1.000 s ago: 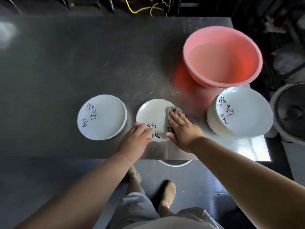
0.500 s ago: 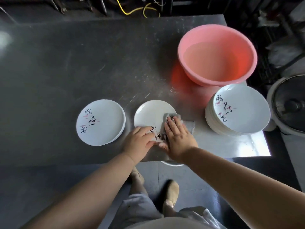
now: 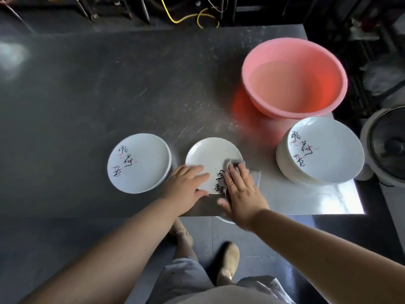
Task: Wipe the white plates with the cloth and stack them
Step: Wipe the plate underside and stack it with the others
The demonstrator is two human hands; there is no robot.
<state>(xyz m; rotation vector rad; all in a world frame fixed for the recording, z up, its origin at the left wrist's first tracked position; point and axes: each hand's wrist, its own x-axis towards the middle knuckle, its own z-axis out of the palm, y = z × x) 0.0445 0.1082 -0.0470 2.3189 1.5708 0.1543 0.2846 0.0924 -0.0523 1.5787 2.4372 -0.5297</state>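
A white plate (image 3: 209, 155) with black brush writing lies near the table's front edge. My left hand (image 3: 186, 186) rests flat on its near left rim, fingers straight. My right hand (image 3: 241, 191) presses a grey cloth (image 3: 255, 175) onto the plate's right side with flat fingers; most of the cloth is hidden under the palm. To the left lies a short stack of white plates (image 3: 140, 163). A taller stack of white plates (image 3: 322, 152) stands at the right.
A pink basin (image 3: 293, 77) holding water stands behind the right stack. A round grey appliance (image 3: 385, 145) stands off the table's right edge. The steel table (image 3: 109, 95) stretches far back and left. Cables lie beyond its far edge.
My right hand with the cloth has slid toward me across the plate's right side. My left hand stays on the near rim.
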